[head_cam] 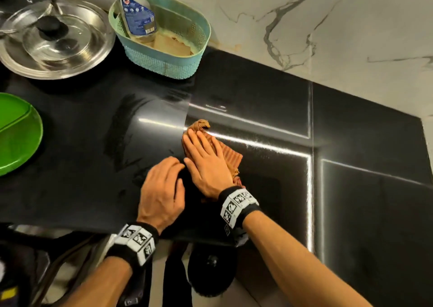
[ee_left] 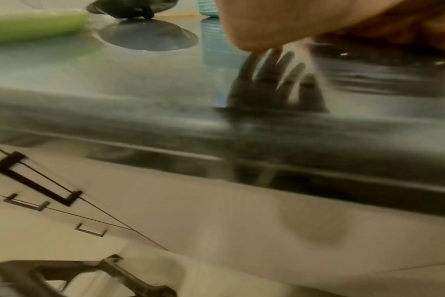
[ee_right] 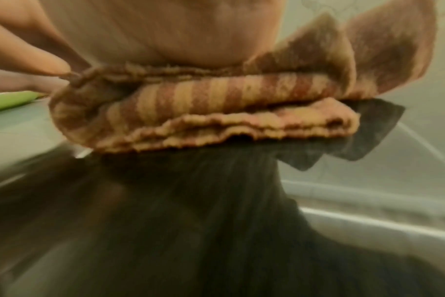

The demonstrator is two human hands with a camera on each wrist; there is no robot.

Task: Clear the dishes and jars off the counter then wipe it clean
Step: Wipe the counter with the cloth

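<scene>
My right hand (head_cam: 205, 159) lies flat, fingers straight, on a folded brown striped cloth (head_cam: 232, 159) and presses it onto the glossy black counter (head_cam: 82, 154) near the middle. The right wrist view shows the cloth (ee_right: 216, 112) bunched in layers under the palm (ee_right: 178, 36). Just left of it my left hand (head_cam: 164, 184) rests on the counter with fingers bent, tips down, holding nothing. The left wrist view shows the left hand (ee_left: 318, 20) and its fingers mirrored in the counter (ee_left: 114, 80). A green plate (head_cam: 16, 137) sits at the left edge.
At the back left stands a steel plate (head_cam: 93, 58) with glass lids (head_cam: 46, 30) on it. Beside it is a teal basket (head_cam: 164, 65) holding a spray bottle (head_cam: 137, 15). A marble wall (head_cam: 328, 25) runs behind. The counter's front edge lies just under my wrists.
</scene>
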